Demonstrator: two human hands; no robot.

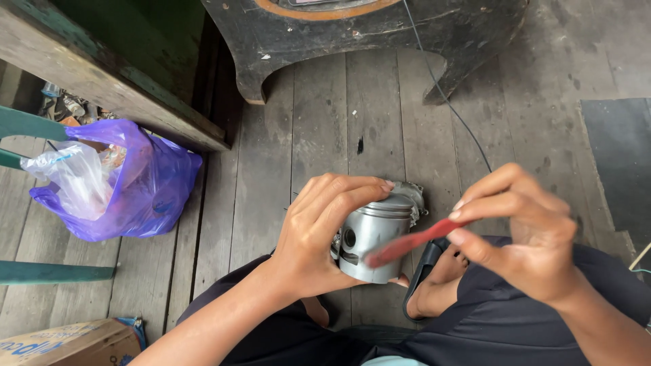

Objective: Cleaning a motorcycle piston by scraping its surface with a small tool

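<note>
Weathered grey floorboards [319, 122] lie beneath a seated person whose left hand [319, 234] clasps a metal piston [374, 240] above the lap, likely heavy, rigid and slick, best held round its skirt as now, while the right hand [525, 234] pinches a light red brush [410, 242] against it.

The left hand [315, 234] wraps around a silver metal piston [374, 238], fingers curled over its grooved top. The right hand [525, 234] pinches the handle of a red brush [412, 242], blurred, its head lying against the piston's side. Well left of the left hand sits a purple plastic bag [142, 186] on the wooden plank floor [325, 115]. Beyond both hands stands a dark wooden stand [352, 37].
</note>
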